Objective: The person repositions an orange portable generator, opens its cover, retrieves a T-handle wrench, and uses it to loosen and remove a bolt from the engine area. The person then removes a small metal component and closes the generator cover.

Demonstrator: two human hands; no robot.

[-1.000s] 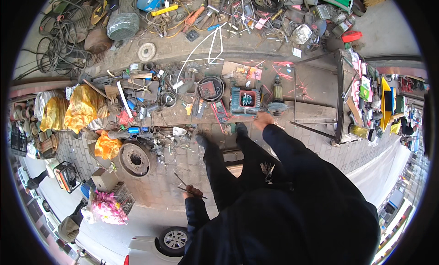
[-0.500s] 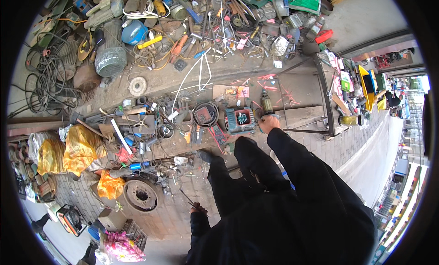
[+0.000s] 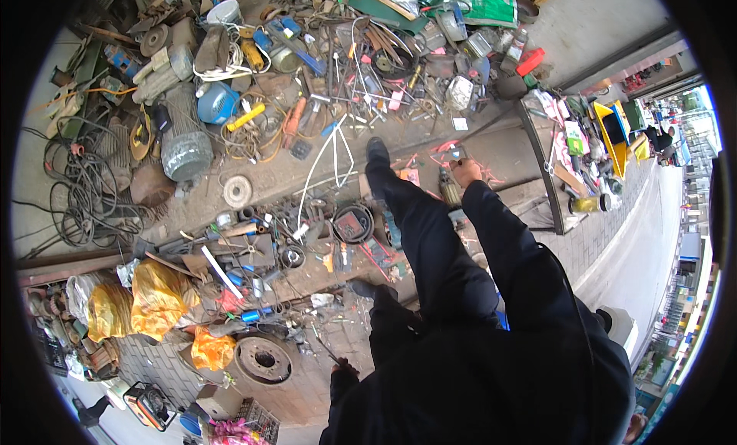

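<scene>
At seven o'clock in the view, an orange bag (image 3: 211,347) is seen beside a steel wheel rim (image 3: 252,357). Near six o'clock, a thin rod (image 3: 327,348), pointed toward eleven o'clock, is gripped in the closed left hand (image 3: 345,365). The left shoe (image 3: 362,289) is planted on the lower ground, while the right shoe (image 3: 376,149) is set higher, at twelve o'clock. Just right of centre, a teal casing (image 3: 392,229) is partly hidden by the right leg (image 3: 434,253). At two o'clock, a metal cylinder (image 3: 447,186) lies just beside the right hand (image 3: 466,172), on its eight o'clock side. A small grey piece (image 3: 456,152) is seen at that hand's fingers; whether it is grasped cannot be told. Farther right, a metal frame (image 3: 543,169) is left well apart. The step in hand is judged to be a reach among the metal parts, made across a wide stride; for the next move, steady footing and a well-guarded rod seem to be called for.
</scene>
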